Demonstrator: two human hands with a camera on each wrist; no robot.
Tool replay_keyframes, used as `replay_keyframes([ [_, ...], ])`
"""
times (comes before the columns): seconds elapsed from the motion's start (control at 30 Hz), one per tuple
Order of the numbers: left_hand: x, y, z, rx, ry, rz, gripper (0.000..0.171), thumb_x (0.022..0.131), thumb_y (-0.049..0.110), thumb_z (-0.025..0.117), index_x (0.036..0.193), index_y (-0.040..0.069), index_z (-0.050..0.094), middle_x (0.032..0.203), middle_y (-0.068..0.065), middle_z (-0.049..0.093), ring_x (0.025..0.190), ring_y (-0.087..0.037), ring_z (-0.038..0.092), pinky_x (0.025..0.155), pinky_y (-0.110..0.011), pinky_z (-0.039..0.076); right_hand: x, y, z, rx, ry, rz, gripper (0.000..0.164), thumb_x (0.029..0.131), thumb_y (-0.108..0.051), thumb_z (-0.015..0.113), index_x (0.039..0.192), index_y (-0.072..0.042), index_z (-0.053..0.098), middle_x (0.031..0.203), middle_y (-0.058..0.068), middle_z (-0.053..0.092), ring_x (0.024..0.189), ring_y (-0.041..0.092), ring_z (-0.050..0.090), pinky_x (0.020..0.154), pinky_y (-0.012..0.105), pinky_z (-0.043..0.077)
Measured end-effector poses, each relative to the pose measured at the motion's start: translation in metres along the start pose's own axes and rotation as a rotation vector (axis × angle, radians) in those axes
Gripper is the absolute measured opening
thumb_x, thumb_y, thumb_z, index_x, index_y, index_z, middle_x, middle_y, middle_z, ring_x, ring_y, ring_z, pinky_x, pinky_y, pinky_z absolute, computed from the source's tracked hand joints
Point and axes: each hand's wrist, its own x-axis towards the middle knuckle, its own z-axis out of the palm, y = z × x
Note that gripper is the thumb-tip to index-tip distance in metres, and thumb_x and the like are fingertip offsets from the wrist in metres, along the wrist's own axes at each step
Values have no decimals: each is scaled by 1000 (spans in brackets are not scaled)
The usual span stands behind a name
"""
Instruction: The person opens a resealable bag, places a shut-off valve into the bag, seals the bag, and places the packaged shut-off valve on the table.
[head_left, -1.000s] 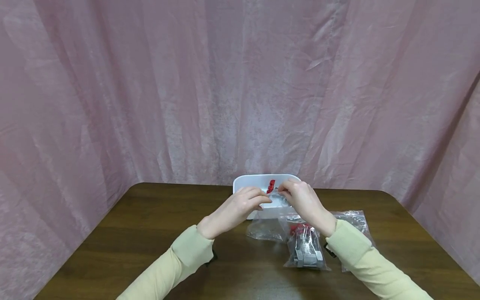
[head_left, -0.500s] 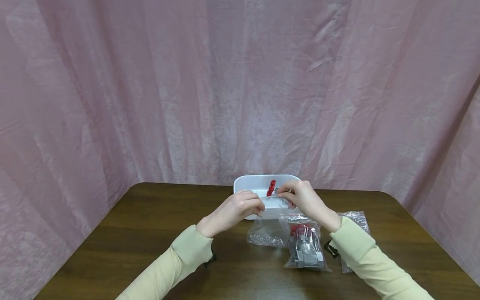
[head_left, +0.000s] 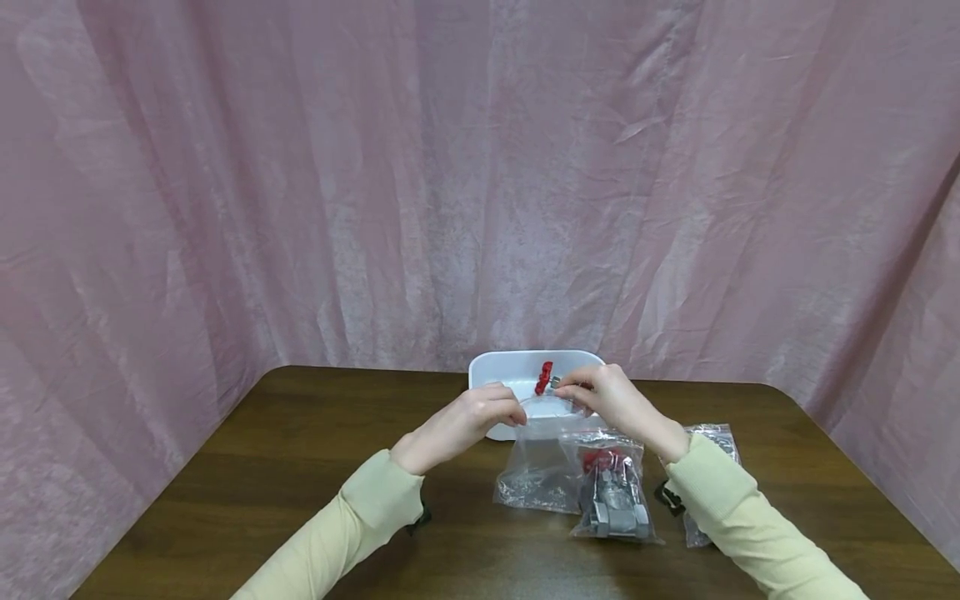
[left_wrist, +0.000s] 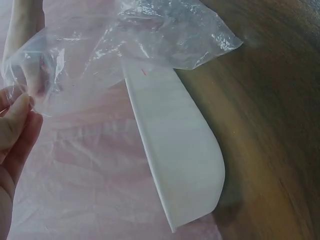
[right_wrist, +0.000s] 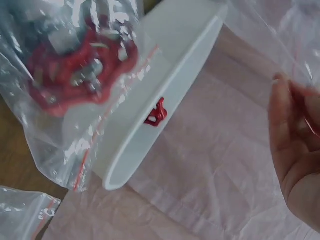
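Note:
A clear zip bag hangs between my two hands, its mouth spread and its lower end over the table. My left hand pinches one side of the mouth between thumb and fingers, plain in the left wrist view, where the bag looks empty. The opposite side is pinched by my right hand. Behind them stands a white tray. In it lies a valve with a red handwheel; its metal body is partly hidden behind my right fingers.
Just in front of the tray, a zip bag holds a grey metal valve with a red handwheel. Another clear bag lies to its right, partly under my right forearm. A pink curtain hangs behind the wooden table.
My left hand has shifted slightly left and down, and my right hand slightly right. The bag's mouth is spread wider and its lower end hangs nearer to me.

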Motion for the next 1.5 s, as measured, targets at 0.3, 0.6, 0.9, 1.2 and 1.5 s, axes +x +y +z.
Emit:
replay_keyframes([
  [0.3,3,4,-6,25,-27,18,19,78,-7,65,84,10,61,84,6,53,82,-3,47,75,-13,37,24,23,-8,-156,-72,9,9,82,-5,66,91,-5,68,88,3,64,82,19,59,71,36,47],
  [0.6,8,7,-6,39,-53,17,19,77,-7,66,82,10,60,81,6,52,81,-3,47,74,-11,37,50,44,3,-259,-217,23,15,77,4,66,91,-3,65,90,7,63,86,27,56,75,39,44],
  [0.9,6,12,-10,54,-68,31,20,77,-8,66,76,9,55,78,4,51,77,-5,46,71,-11,36,68,62,35,-402,-275,81,21,75,0,69,95,0,62,92,14,61,86,29,56,73,36,44],
  [1.2,5,17,-11,60,-62,29,20,77,-8,66,76,9,55,77,4,51,76,-4,45,71,-11,36,62,75,44,-569,-269,10,24,70,-10,76,90,-5,63,85,9,58,80,29,57,69,36,45],
  [1.5,3,20,-12,84,-65,17,21,77,-9,65,76,9,54,77,4,50,76,-4,45,70,-10,36,60,78,46,-606,-247,-12,24,69,-4,72,89,-4,60,79,6,60,75,25,60,67,35,46],
])
